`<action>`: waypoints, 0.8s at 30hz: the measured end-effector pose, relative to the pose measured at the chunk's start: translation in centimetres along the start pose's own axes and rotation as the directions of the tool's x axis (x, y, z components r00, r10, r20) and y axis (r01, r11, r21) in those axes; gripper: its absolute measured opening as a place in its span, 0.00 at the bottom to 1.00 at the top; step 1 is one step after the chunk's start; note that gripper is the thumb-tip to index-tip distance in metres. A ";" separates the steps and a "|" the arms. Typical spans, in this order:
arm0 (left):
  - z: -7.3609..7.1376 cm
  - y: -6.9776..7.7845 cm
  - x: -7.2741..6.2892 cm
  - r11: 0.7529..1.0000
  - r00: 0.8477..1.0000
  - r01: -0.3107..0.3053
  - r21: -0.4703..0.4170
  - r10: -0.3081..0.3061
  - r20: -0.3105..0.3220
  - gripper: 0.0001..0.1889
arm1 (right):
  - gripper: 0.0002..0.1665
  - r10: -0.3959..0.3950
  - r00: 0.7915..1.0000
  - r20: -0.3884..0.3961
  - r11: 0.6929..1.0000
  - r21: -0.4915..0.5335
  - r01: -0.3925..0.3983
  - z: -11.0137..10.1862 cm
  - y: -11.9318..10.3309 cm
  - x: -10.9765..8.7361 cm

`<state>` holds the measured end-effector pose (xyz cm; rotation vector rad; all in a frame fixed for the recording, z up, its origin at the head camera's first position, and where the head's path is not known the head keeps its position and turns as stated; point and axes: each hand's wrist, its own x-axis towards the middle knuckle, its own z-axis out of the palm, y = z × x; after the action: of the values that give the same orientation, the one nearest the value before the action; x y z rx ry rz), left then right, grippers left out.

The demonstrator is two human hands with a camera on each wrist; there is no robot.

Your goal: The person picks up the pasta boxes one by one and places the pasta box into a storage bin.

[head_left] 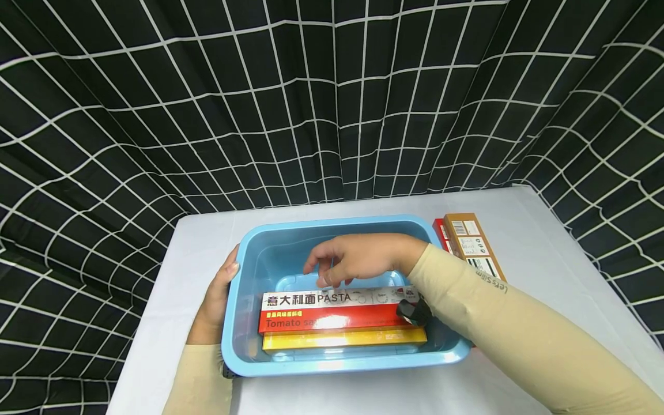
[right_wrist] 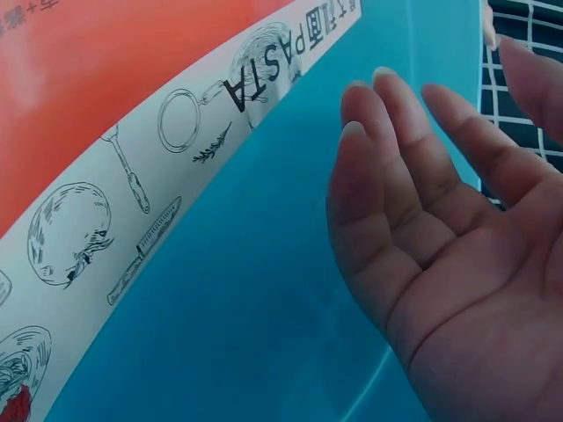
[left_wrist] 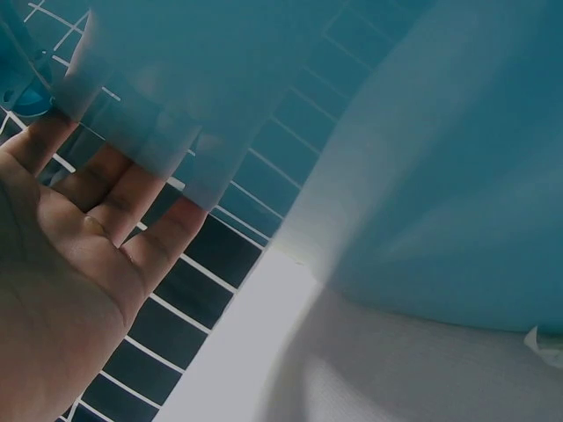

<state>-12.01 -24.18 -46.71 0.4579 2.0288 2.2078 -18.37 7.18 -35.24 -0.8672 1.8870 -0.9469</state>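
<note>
A light blue plastic bin (head_left: 342, 369) sits on the white table. My left hand (head_left: 217, 297) lies along the bin's left outer side, thumb by the rim; in the left wrist view its fingers (left_wrist: 132, 198) reach out straight, their tips against the blue wall. Inside the bin, a red and white pasta box (head_left: 332, 316) lies lengthwise beside a yellow box (head_left: 344, 340), near the front wall. Over the bin, just behind the pasta box, is my right hand (head_left: 358, 256), holding nothing. Its fingers (right_wrist: 422, 158) bend loosely in the right wrist view, apart from the box.
Right of the bin, a brown box (head_left: 472, 239) with printed labels lies against a red box (head_left: 440, 230), both partly covered by the right sleeve. White cloth (head_left: 539, 271) covers the table. A black curtain with a white grid (head_left: 332, 104) hangs behind and at the sides.
</note>
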 end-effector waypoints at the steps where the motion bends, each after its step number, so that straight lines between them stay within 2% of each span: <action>1: 0.0 0.0 0.0 1.000 1.000 0.000 0.002 0.000 -0.001 0.36 | 0.22 -0.002 1.000 -0.003 1.000 0.003 0.002 -0.1 0.0 0.0; 15: 0.1 0.1 0.0 1.000 1.000 -0.007 -0.001 0.007 0.001 0.35 | 0.27 -0.066 0.995 -0.075 0.997 0.042 0.069 -0.5 -0.2 -0.8; 24: 0.1 0.0 -0.1 1.000 1.000 -0.006 0.010 0.006 -0.006 0.35 | 0.27 -0.118 0.984 -0.131 0.986 0.101 0.132 -0.8 -0.4 -1.5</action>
<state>-11.90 -24.06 -46.70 0.4590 2.0453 2.2059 -18.38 8.47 -34.10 -0.8870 1.8828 -1.1949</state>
